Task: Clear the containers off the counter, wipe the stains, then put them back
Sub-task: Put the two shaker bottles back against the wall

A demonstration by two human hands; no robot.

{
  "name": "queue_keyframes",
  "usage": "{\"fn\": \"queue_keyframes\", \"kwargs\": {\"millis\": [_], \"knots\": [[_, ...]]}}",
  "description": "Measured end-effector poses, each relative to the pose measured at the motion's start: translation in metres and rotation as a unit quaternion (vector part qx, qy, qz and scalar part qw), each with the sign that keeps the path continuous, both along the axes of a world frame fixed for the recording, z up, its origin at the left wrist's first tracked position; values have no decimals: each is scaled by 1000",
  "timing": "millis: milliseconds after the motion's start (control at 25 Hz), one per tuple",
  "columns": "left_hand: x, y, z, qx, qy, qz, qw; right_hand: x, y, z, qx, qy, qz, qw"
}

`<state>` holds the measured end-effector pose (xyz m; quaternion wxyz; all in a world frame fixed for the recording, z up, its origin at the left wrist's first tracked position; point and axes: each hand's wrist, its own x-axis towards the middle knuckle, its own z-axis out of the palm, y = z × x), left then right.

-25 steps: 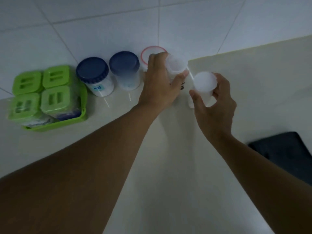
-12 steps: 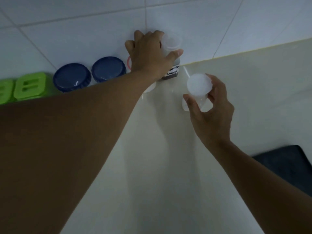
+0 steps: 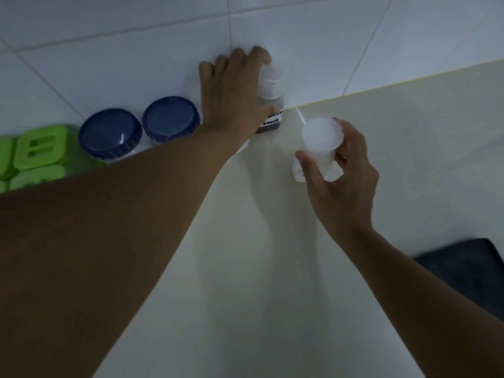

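My left hand (image 3: 234, 96) grips a small clear bottle (image 3: 271, 99) with dark liquid and a white handwritten label, standing against the tiled wall at the back of the cream counter (image 3: 259, 268). My right hand (image 3: 341, 181) holds a second clear bottle with a white round cap (image 3: 321, 135), close to the counter, a little right of and nearer than the first. Two jars with dark blue lids (image 3: 110, 133) (image 3: 170, 120) stand in a row to the left. A red-rimmed container is mostly hidden behind my left hand.
Green lidded boxes (image 3: 38, 151) sit at the far left edge, partly hidden by my left forearm. A dark blue cloth (image 3: 469, 271) lies at the right, near the counter's front. The white tiled wall (image 3: 327, 36) bounds the back.
My left hand carried the dark-liquid bottle back to the wall and set it down beside the blue-lidded jars. My right hand with its bottle barely moved. The view shifted left and closer.
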<state>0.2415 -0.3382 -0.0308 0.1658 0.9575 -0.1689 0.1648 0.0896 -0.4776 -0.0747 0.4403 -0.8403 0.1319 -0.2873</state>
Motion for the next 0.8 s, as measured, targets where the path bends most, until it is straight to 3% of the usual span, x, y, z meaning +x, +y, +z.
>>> {"fn": "queue_keyframes", "kwargs": {"millis": [280, 480, 720, 800], "knots": [[-9, -4, 3, 82, -17, 14, 996, 9, -1, 2, 4, -2, 5, 1000], [-79, 1, -20, 47, -97, 2, 994, 41, -11, 13, 42, 19, -33, 998], [-137, 34, -92, 68, 80, -49, 993, 94, -24, 22, 52, 52, -3, 997], [-146, 39, -103, 56, 96, -59, 992, 105, -27, 21, 46, 65, 22, 997]]}}
